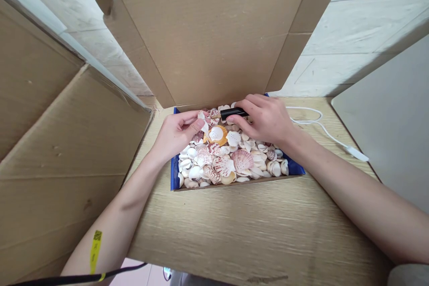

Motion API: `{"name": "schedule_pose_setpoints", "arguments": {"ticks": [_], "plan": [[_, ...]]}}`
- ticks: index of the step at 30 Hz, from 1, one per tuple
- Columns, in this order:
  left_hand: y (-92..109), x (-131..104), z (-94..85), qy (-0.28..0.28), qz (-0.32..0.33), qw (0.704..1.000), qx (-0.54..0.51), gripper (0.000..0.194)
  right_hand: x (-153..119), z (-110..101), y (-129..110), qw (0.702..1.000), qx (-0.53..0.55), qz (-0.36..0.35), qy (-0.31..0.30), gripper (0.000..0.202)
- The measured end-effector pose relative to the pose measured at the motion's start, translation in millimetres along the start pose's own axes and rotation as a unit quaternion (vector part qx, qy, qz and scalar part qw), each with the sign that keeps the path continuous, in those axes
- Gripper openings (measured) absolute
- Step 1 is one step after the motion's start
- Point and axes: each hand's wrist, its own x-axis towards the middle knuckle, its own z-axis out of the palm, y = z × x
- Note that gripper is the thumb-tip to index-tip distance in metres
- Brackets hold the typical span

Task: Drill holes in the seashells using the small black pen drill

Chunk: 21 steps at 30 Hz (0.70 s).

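My left hand (176,133) pinches a small white seashell (202,120) between thumb and fingers, above the left back part of a shallow box (174,174) with blue sides. In my right hand (268,117) is a black-handled tool (232,113) with a thin brass-coloured tip, pointing left toward that shell; whether the tip touches it I cannot tell. Under both hands the box is filled with loose seashells, white, pink and brown-striped. Near the middle a white speckled shell (216,133) lies on an orange scallop shell (221,139). A pink ribbed scallop shell (242,161) lies nearer the front.
Behind the box stands a raised cardboard flap (208,40). Large cardboard (60,129) borders the left side, and a pale grey panel (392,111) the right. A white cable (321,120) with a small white end piece (357,153) lies on the wooden table (234,228).
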Motion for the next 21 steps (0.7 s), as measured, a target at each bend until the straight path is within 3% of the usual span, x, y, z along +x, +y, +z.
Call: {"name": "schedule_pose_setpoints", "arguments": {"ticks": [4, 7, 12, 15, 21], "plan": [[3.3, -0.9, -1.5, -0.027, -0.033, 0.999, 0.016, 0.036, 0.7, -0.7, 2.8, 0.993, -0.026, -0.072, 0.09, 0.033], [5.6, -1.5, -3.2, -0.046, -0.019, 0.997, 0.058, 0.032, 1.0, -1.3, 3.9, 0.989, -0.032, -0.089, 0.111, 0.029], [6.8, -0.9, -6.3, -0.079, 0.002, 0.993, 0.084, 0.032, 1.6, 0.4, 4.5, 0.992, -0.019, -0.072, 0.102, 0.032], [5.0, -0.5, -6.8, -0.092, 0.006, 0.993, 0.07, 0.032, 1.3, 2.5, 4.6, 0.997, 0.008, -0.043, 0.065, 0.039], [0.7, -1.0, -3.0, -0.02, -0.001, 1.0, -0.002, 0.033, -0.4, 2.6, 0.9, 0.999, 0.028, 0.02, -0.008, 0.049]]}}
